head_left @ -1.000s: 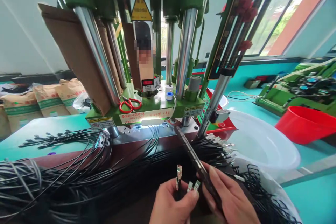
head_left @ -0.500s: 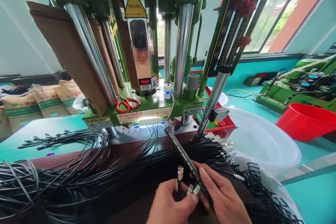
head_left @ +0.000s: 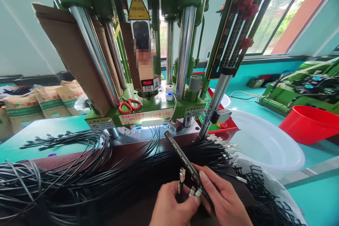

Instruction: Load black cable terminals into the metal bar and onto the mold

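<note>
My left hand [head_left: 171, 203] is closed on a few cable connectors [head_left: 182, 175] with bare metal ends; one stands up above the fingers, and two small ends poke out by the thumb. My right hand [head_left: 224, 194] grips a long, narrow dark metal bar [head_left: 182, 157] with notches along it. The bar slants up and left toward the press bed, its far end raised off the cables. Both hands are close together, with the connector ends beside the bar's lower part. Beneath them lie black cables [head_left: 127, 173], with silvery connectors [head_left: 225, 147] at the right end.
A green press [head_left: 169, 107] with steel columns stands ahead, red-handled scissors [head_left: 129, 105] and a blue-white tape roll [head_left: 169, 95] on its ledge. To the right are a white tub [head_left: 272, 141] and a red bucket [head_left: 307, 123]. Cardboard [head_left: 71, 53] leans at left.
The camera view has shifted very slightly. Both hands keep their hold on the bar and connectors, with barely any movement.
</note>
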Tool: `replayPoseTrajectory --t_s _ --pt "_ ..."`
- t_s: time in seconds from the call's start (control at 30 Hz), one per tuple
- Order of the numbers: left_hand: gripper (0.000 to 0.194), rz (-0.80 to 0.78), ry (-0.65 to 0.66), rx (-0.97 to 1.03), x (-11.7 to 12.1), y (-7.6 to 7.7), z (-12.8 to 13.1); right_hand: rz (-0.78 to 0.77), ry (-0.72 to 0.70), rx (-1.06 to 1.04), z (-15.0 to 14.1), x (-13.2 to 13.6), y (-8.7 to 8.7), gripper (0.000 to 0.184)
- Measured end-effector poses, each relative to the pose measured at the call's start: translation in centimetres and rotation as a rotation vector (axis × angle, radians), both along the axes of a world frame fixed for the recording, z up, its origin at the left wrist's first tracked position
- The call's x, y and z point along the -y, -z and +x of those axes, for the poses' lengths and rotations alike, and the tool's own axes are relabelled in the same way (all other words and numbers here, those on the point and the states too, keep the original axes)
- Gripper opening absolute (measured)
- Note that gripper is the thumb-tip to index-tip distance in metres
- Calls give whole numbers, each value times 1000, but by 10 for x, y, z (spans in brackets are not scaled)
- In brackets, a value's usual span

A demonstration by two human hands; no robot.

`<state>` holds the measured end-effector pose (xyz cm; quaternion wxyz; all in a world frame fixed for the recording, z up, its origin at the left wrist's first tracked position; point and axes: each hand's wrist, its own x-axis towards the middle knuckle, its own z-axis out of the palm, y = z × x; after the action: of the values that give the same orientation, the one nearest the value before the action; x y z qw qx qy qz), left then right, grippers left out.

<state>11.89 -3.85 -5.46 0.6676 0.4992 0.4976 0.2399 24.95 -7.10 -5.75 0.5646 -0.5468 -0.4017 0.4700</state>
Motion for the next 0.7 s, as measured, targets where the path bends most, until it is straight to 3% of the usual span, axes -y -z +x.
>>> replayPoseTrajectory --t_s 0.27,0.5,0.7 --pt "42 -47 29 34 -1 2 3 29 -9 59 2 -1 9 37" --pt "49 -229 -136 346 -12 1 -14 -259 164 -271 13 9 3 45" --pt "39 -122 -13 194 -13 2 2 -178 -62 -159 18 8 5 50"
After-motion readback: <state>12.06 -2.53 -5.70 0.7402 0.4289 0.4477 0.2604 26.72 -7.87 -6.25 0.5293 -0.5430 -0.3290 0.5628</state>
